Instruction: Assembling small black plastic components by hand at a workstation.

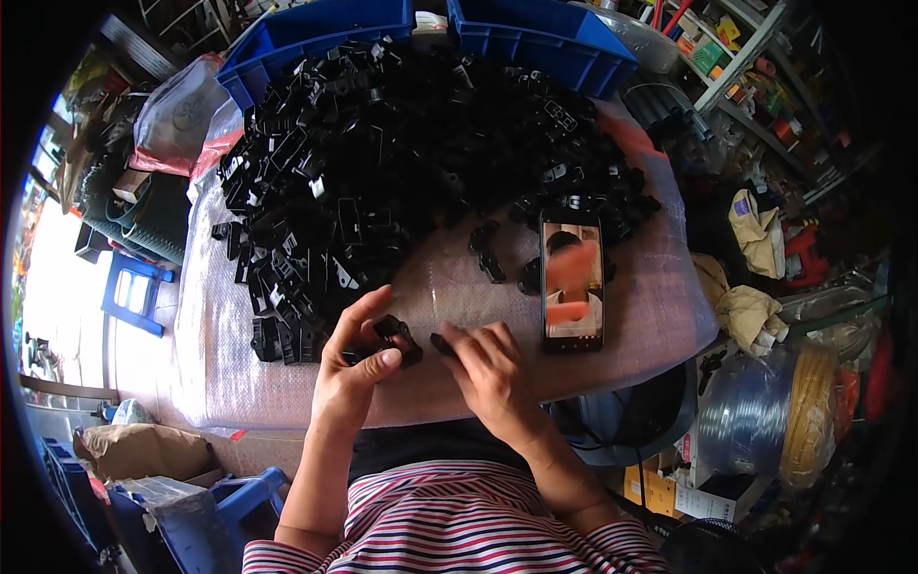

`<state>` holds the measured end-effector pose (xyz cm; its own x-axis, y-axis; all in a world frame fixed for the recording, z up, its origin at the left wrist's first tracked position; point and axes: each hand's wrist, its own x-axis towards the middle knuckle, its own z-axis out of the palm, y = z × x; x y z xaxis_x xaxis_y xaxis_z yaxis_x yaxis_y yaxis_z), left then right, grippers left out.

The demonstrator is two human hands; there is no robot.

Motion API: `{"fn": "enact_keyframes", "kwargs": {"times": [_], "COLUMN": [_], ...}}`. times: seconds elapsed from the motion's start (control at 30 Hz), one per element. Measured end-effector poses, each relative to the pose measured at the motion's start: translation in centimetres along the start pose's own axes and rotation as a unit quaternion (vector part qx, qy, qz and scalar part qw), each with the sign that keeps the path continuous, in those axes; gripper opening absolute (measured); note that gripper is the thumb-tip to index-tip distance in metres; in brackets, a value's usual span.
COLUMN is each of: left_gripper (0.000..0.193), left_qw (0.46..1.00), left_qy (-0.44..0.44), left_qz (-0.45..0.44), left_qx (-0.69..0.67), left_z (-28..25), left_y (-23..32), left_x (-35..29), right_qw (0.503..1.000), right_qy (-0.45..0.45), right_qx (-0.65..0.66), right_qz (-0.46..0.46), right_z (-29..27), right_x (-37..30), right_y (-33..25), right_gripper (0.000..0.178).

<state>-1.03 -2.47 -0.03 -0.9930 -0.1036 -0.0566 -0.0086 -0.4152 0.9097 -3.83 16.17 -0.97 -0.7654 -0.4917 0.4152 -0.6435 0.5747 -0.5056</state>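
Observation:
In my left hand (pixel 350 368) is a black plastic bracket-like part (pixel 397 341), gripped between thumb and fingers over the near edge of the table. Just to its right, my right hand (pixel 486 371) pinches a smaller dark piece (pixel 442 343) in its fingertips; its exact kind does not show. The two pieces are a short way apart. Beyond my hands spreads a big heap of similar black plastic parts (pixel 382 163). A few loose black parts (pixel 486 251) lie at its near right side.
A phone (pixel 573 279) with a lit screen lies right of my hands on the wrapped, whitish work surface (pixel 650 287). Two blue bins (pixel 335 33) stand behind the heap. At left is a blue stool (pixel 137 294); at right, coils of clear tubing (pixel 746 411) and crowded shelves (pixel 755 57).

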Motion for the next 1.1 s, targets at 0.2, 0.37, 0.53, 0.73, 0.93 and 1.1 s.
{"fn": "enact_keyframes", "kwargs": {"times": [0.2,0.37,0.53,0.73,0.93,1.1], "left_gripper": [0.057,0.042,0.033,0.036,0.038,0.042], "left_qw": [0.992,0.988,0.987,0.994,0.993,0.996], "left_qy": [-0.045,-0.049,-0.051,-0.044,-0.061,-0.017], "left_qz": [-0.07,-0.076,-0.08,-0.082,-0.093,-0.051], "left_qx": [-0.095,-0.127,-0.129,-0.06,-0.023,0.075], "left_z": [0.7,0.1,0.3,1.7,2.6,2.9], "left_y": [0.5,0.3,0.0,-0.4,-0.9,-0.8], "left_x": [-0.4,-0.5,-0.5,-0.6,-0.9,-1.3], "right_qw": [0.999,0.998,0.998,0.96,0.971,0.977], "right_qy": [0.016,-0.016,-0.006,0.13,0.113,0.14], "right_qx": [-0.026,0.052,0.055,0.221,0.208,0.149], "right_qz": [0.017,0.029,0.044,0.11,-0.017,-0.063], "right_z": [-1.4,-2.0,-2.7,-3.9,-2.3,-0.3], "right_x": [-0.3,-1.3,-2.0,-0.9,0.4,0.2], "right_y": [-0.3,-1.0,-0.5,-0.9,-0.8,-0.7], "right_gripper": [0.034,0.027,0.026,0.026,0.035,0.037]}}
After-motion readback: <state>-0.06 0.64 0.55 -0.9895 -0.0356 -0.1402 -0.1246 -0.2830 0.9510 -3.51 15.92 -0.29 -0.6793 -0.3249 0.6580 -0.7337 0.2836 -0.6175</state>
